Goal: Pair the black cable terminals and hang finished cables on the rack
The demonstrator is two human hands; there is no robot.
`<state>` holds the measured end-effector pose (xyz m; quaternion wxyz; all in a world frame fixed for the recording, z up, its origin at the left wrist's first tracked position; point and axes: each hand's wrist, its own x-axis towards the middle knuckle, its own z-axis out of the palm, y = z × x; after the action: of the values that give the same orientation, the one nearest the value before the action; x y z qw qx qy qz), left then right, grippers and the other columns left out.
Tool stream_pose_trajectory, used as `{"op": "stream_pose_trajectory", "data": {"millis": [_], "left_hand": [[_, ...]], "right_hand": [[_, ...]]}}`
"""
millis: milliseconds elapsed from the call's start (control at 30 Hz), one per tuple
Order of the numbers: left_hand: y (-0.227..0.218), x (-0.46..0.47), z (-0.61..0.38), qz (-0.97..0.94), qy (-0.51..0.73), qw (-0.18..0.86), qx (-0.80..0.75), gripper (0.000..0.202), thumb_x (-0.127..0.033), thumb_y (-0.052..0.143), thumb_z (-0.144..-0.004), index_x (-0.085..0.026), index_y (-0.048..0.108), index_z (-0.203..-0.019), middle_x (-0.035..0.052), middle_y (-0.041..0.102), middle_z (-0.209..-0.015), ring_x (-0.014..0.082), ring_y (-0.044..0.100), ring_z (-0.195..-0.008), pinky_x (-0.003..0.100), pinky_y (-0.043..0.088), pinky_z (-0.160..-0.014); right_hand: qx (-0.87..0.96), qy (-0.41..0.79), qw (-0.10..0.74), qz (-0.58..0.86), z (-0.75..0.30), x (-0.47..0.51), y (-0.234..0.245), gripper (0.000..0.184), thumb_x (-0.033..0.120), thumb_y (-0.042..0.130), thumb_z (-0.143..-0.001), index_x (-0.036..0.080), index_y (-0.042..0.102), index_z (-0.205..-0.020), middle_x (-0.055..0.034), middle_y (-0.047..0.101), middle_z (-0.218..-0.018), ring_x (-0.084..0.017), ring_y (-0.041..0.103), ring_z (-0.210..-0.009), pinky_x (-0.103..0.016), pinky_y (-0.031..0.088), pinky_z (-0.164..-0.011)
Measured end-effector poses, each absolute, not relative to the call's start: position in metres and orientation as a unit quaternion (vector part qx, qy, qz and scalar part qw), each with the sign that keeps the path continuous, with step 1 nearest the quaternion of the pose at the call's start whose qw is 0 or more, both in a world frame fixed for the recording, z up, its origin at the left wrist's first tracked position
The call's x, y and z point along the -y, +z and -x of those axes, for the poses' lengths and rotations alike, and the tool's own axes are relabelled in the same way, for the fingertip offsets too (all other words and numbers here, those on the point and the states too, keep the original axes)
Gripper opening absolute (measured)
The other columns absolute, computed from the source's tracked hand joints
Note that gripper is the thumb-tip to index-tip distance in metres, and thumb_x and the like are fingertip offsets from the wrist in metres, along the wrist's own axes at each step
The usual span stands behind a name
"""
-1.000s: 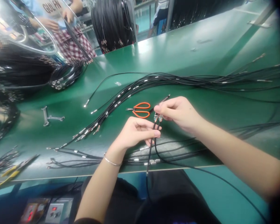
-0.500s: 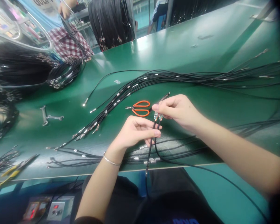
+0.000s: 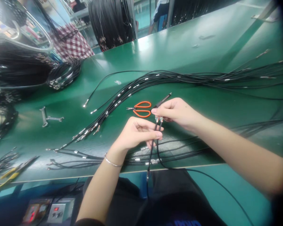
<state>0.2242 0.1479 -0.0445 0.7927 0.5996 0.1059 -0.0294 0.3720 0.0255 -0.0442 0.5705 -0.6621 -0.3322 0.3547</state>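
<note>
Left hand (image 3: 136, 133) curled round two black cables (image 3: 152, 153), right hand (image 3: 176, 113) pinching their metal terminals (image 3: 158, 119)

Far left, yellow-handled pliers (image 3: 16, 169) and two steel spanners (image 3: 44, 116) lie on the glossy green workbench (image 3: 179, 53). Orange-handled scissors (image 3: 141, 109) rest closed just beside the terminals, near a fan of thin black cables (image 3: 169, 76) with small metal ends. A slim silver bangle (image 3: 112, 162) circles the left wrist; those fingers are folded inward, with the smooth, round cables passing through them and running down past the bench edge. The right arm reaches in from the right, thumb and fingers pressed together at the small terminals, which stand upright just below them, side by side. A slim, dark pointed piece (image 3: 163, 100) juts out beyond the right hand
</note>
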Motion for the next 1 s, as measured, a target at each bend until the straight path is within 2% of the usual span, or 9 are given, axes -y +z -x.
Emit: {"op": "stream_pose_trajectory", "data": {"millis": [200, 367, 467, 533, 667, 733, 800, 900, 1000], "left_hand": [[-0.044, -0.148, -0.224, -0.594, -0.028, 0.797, -0.104, 0.021, -0.020, 0.085, -0.070, -0.013, 0.078, -0.089, 0.0057, 0.074, -0.070, 0.0130, 0.066, -0.047, 0.018, 0.056, -0.042], [-0.046, -0.147, -0.224, -0.592, -0.025, 0.799, -0.098, 0.020, -0.020, 0.084, -0.071, -0.014, 0.078, -0.089, 0.0058, 0.074, -0.071, 0.0133, 0.066, -0.048, 0.018, 0.056, -0.043], [-0.048, -0.156, -0.227, -0.586, 0.028, 0.805, -0.087, 0.021, -0.024, 0.085, -0.071, -0.013, 0.078, -0.087, 0.0058, 0.073, -0.069, 0.0124, 0.064, -0.046, 0.018, 0.053, -0.040], [-0.049, -0.170, -0.229, -0.558, 0.121, 0.815, -0.098, 0.026, -0.030, 0.087, -0.067, -0.013, 0.077, -0.084, 0.0043, 0.071, -0.065, 0.0100, 0.060, -0.043, 0.015, 0.047, -0.036], [-0.048, -0.210, -0.234, -0.413, 0.339, 0.822, -0.197, 0.029, -0.027, 0.089, -0.062, -0.017, 0.074, -0.084, -0.0014, 0.068, -0.068, 0.0032, 0.055, -0.047, 0.009, 0.041, -0.041], [-0.048, -0.226, -0.237, -0.363, 0.395, 0.802, -0.262, 0.020, -0.024, 0.083, -0.070, -0.018, 0.072, -0.087, -0.0029, 0.068, -0.072, 0.0012, 0.053, -0.048, 0.009, 0.040, -0.043], [-0.049, -0.234, -0.238, -0.350, 0.405, 0.798, -0.277, 0.011, -0.020, 0.075, -0.078, -0.017, 0.070, -0.087, -0.0034, 0.068, -0.073, 0.0005, 0.051, -0.047, 0.009, 0.039, -0.044], [-0.051, -0.233, -0.235, -0.361, 0.370, 0.812, -0.271, 0.005, -0.013, 0.072, -0.079, -0.012, 0.069, -0.084, -0.0004, 0.067, -0.070, 0.0035, 0.053, -0.047, 0.012, 0.042, -0.045], [-0.046, -0.217, -0.235, -0.405, 0.304, 0.821, -0.263, 0.007, -0.012, 0.072, -0.080, -0.008, 0.067, -0.083, 0.0031, 0.066, -0.068, 0.0091, 0.056, -0.050, 0.018, 0.046, -0.046]], "right_hand": [[0.338, 0.373, 0.570, 0.650, -0.374, -0.025, -0.046, 0.044, 0.049, 0.077, -0.074, 0.013, 0.061, -0.054, 0.0048, 0.038, -0.045, -0.005, 0.029, -0.045, -0.023, 0.019, -0.045], [0.342, 0.364, 0.573, 0.650, -0.372, -0.027, -0.048, 0.059, 0.068, 0.074, -0.068, 0.013, 0.058, -0.052, 0.0049, 0.038, -0.044, -0.005, 0.029, -0.043, -0.023, 0.018, -0.044], [0.377, 0.404, 0.545, 0.630, -0.378, -0.026, -0.054, 0.084, 0.086, 0.032, -0.081, 0.012, 0.066, -0.062, 0.0038, 0.037, -0.040, -0.006, 0.031, -0.038, -0.023, 0.023, -0.043], [0.446, 0.491, 0.466, 0.585, -0.384, -0.024, -0.054, 0.099, 0.084, 0.008, -0.084, 0.010, 0.072, -0.071, 0.0039, 0.035, -0.038, -0.007, 0.030, -0.037, -0.022, 0.027, -0.043], [0.590, 0.682, 0.227, 0.367, -0.378, -0.020, -0.034, 0.063, 0.070, 0.062, -0.079, 0.009, 0.072, -0.072, -0.0024, 0.065, -0.064, -0.004, 0.041, -0.044, -0.019, 0.035, -0.045], [0.594, 0.765, 0.108, 0.222, -0.358, -0.020, -0.020, 0.048, 0.057, 0.076, -0.074, 0.010, 0.075, -0.082, -0.0047, 0.072, -0.082, -0.005, 0.050, -0.047, -0.018, 0.041, -0.047], [0.573, 0.813, 0.002, 0.109, -0.332, -0.018, -0.011, 0.039, 0.049, 0.082, -0.069, 0.013, 0.076, -0.085, -0.0044, 0.073, -0.081, -0.009, 0.057, -0.049, -0.021, 0.049, -0.053], [0.571, 0.817, -0.015, 0.082, -0.299, 0.001, -0.003, 0.035, 0.042, 0.092, -0.052, 0.014, 0.072, -0.060, -0.0044, 0.068, -0.057, -0.016, 0.065, -0.053, -0.023, 0.055, -0.059], [0.614, 0.707, 0.228, 0.268, -0.284, 0.053, 0.018, 0.044, 0.050, 0.085, -0.063, 0.009, 0.074, -0.072, -0.0098, 0.072, -0.070, -0.018, 0.071, -0.065, -0.021, 0.056, -0.061]]}}
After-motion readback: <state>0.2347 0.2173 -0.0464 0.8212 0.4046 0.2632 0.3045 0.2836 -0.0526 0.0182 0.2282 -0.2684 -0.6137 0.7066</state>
